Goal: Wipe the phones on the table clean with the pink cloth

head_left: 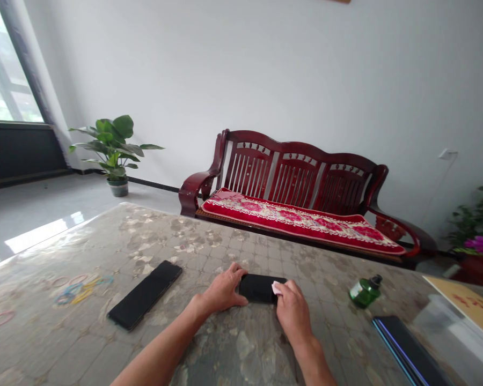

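Thin coloured rubber bands (78, 287) lie loose at the desk's (185, 236) left, on its glossy, stone-patterned cover. Beside them rests a long black phone (145, 295), flat and slanted, with bare surface all round it. At the centre, the left hand (223, 292) curls its fingers over the left end of a small black phone (260, 288), which lies flat on the desk. The right hand (292, 311) pinches a pale wipe (276, 288) (small, crumpled) against its right end. Further right a squat green bottle (364, 291) stands apart, and a dark flat device (406, 348) lies near the desk's right edge.
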Demonstrator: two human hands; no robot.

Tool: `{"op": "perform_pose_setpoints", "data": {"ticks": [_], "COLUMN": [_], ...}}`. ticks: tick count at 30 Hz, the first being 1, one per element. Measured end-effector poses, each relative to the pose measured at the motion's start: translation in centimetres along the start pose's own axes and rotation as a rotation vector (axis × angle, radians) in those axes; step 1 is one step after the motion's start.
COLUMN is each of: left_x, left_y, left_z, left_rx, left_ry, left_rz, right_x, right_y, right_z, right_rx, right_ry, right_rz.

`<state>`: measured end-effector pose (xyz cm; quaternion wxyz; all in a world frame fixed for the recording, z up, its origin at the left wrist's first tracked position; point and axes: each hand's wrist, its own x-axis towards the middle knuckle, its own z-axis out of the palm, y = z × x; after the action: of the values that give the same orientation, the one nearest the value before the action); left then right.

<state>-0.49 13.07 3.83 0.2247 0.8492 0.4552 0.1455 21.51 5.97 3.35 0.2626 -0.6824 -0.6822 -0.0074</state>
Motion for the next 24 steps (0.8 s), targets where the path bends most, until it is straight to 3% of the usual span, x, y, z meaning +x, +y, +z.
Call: {"op": "perform_pose_setpoints", "data": {"ticks": [6, 14, 21, 24], "left_x": [0.0, -0.1, 0.0, 0.0], "left_y": [0.0, 0.0, -0.1, -0.1], "left_z": [0.0, 0.0, 0.2, 0.2], "left_rx": [0.004, 0.001, -0.002, -0.002], "left_ry": [-0.002, 0.003, 0.011, 0.015], "left_rz": [0.000, 0.002, 0.013, 0.020], "right_x": [-0.6, 0.2, -0.5, -0.4], "right_y": [-2.3, 0.5, -2.7, -2.8], "right_z": [0.4, -0.7, 0.1, 0.0], "right_rx": [0.076, -0.063, 0.011, 0.051], "right_ry": [-0.083, -0.053, -0.089, -0.100], "right_rz": [-0.115, 0.057, -0.073, -0.069]}}
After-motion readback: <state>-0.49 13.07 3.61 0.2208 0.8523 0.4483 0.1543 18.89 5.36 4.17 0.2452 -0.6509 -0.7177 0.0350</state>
